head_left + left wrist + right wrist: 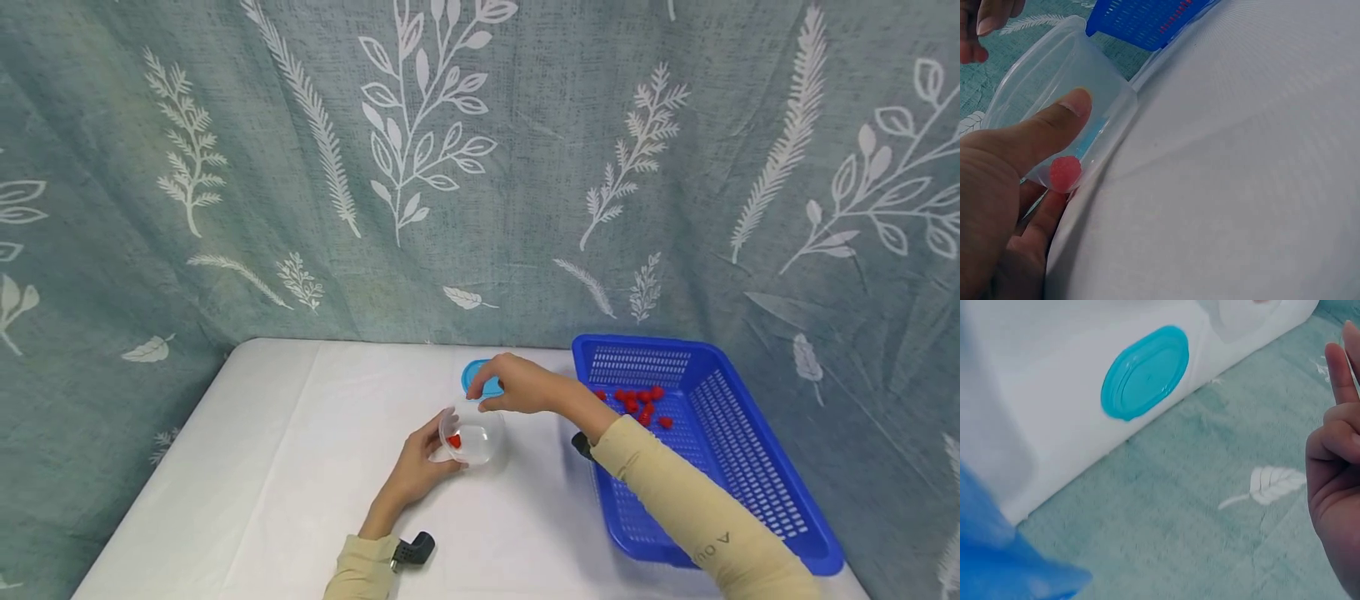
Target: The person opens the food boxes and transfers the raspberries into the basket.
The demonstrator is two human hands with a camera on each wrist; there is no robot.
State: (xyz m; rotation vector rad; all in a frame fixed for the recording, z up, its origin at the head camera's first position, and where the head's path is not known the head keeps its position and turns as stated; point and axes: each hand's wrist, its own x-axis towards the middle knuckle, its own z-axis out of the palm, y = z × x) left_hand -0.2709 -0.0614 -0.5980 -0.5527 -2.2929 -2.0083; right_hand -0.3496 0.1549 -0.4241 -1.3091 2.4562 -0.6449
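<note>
My left hand (pixel 417 468) grips a clear plastic tub (pixel 487 433) from its left side, thumb along the near wall and fingers round the far side. Inside lies one small bumpy red berry (pixel 1065 173), like a raspberry, against the wall. Over the tub's far rim hangs my right hand (pixel 525 385), fingers pointing down and thumb a little apart from them. Nothing shows between its fingertips. Just behind the tub, partly covered by the right hand in the head view, a blue oval lid (pixel 1147 375) lies on the table.
A blue plastic basket (pixel 750 400) stands on the right of the white table (pixel 300 467), with several red berries (pixel 643 398) at its far left. My right forearm crosses above the basket. A green leaf-patterned cloth (pixel 525 208) hangs behind the table.
</note>
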